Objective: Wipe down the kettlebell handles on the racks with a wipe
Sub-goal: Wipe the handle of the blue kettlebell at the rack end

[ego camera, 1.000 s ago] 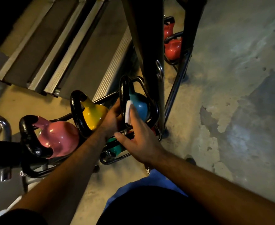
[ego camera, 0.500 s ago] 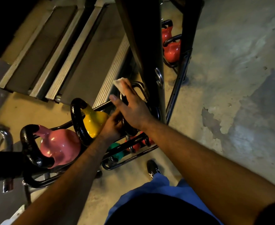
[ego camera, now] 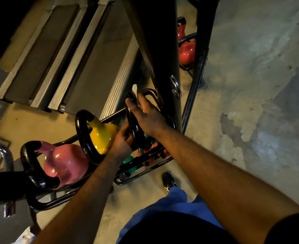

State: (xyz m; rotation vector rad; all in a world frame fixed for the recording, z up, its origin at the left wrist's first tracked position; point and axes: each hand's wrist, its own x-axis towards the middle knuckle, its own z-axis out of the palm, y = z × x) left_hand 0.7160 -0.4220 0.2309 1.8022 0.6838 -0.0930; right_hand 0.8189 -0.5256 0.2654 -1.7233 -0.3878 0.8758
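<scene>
1. A pink kettlebell (ego camera: pixel 65 164) sits on the black rack (ego camera: pixel 141 175), a yellow kettlebell (ego camera: pixel 102 136) just beside it.
2. The left hand (ego camera: pixel 121 140) grips the lower part of a black handle (ego camera: pixel 136 131) – fingers curled round it.
3. The right hand (ego camera: pixel 147 117) presses a white wipe (ego camera: pixel 134 89) on the handle's top (fingers closed on it).
4. Red kettlebells (ego camera: pixel 186 50) sit further back.

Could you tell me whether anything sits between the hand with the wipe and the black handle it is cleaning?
Nothing visible does: the right hand presses the white wipe straight onto the black kettlebell handle, which the left hand grips lower down.
</scene>
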